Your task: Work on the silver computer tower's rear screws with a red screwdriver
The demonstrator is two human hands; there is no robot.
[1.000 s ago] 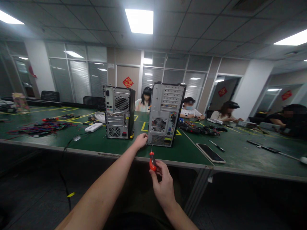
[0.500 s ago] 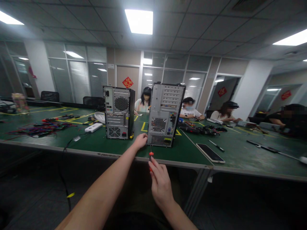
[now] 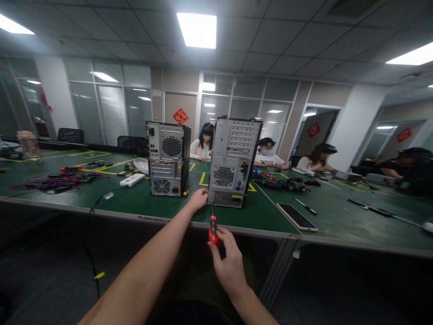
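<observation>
A tall computer case (image 3: 225, 158) stands upright near the table's front edge, its rear panel toward me. A red and black screwdriver (image 3: 213, 230) points at the case's lower left corner, its shaft reaching the bottom edge. My right hand (image 3: 228, 257) holds the handle between thumb and fingers. Beside that same corner is my left hand (image 3: 199, 199), fingers curled together; whether they grip something small I cannot make out. A second, shorter computer case (image 3: 166, 160) stands to the left, its rear panel also facing me.
On the green table (image 3: 264, 219) lie a phone (image 3: 297, 216), another screwdriver (image 3: 305, 206), black cables (image 3: 287, 183), a white power strip (image 3: 132, 180) and a heap of coloured wires (image 3: 61, 182). Several people sit across the table.
My right hand's fingers have loosened and shifted slightly on the handle, so more of the screwdriver shows. My left hand has stayed in place.
</observation>
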